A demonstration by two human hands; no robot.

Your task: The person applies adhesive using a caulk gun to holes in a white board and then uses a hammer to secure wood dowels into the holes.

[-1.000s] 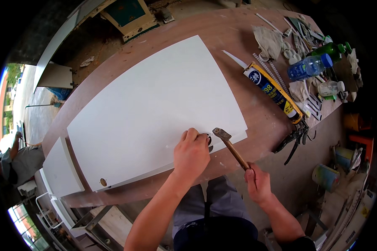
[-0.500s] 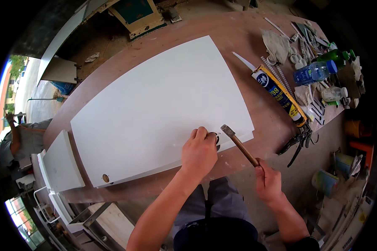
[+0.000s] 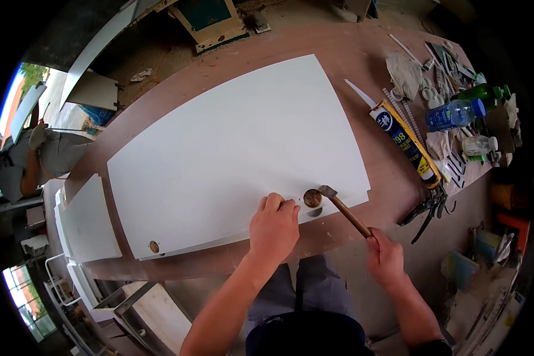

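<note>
Hammer [image 3: 344, 209]: small, wooden handle, metal head resting at a round brown fitting [image 3: 312, 197] set in a hole near the front edge of the white panel [image 3: 237, 148]. Right hand [image 3: 384, 256] has its fingers wrapped tight round the handle's end. Left hand [image 3: 274, 228] lies flat-ish on the panel just beside the fitting, fingers curled & pressed together, tips close to the hammer head; can't tell if it pinches anything. A second round hole [image 3: 153, 246] shows at the panel's front-left corner. Panel lies on a brown tabletop [image 3: 350, 53], front edge near the tabletop edge.

Risks, judged from here: the fingertips sit v. near the strike point, so a glancing blow could catch them. An off-centre hit could dent or chip the white face, or seat the fitting crooked.

Further out: a caulking gun w/ yellow tube [image 3: 406, 142] right of the panel, plastic bottles [image 3: 454, 113] & cloth gloves [image 3: 404, 74] beyond, smaller white panels [image 3: 89, 219] stacked at left.
</note>
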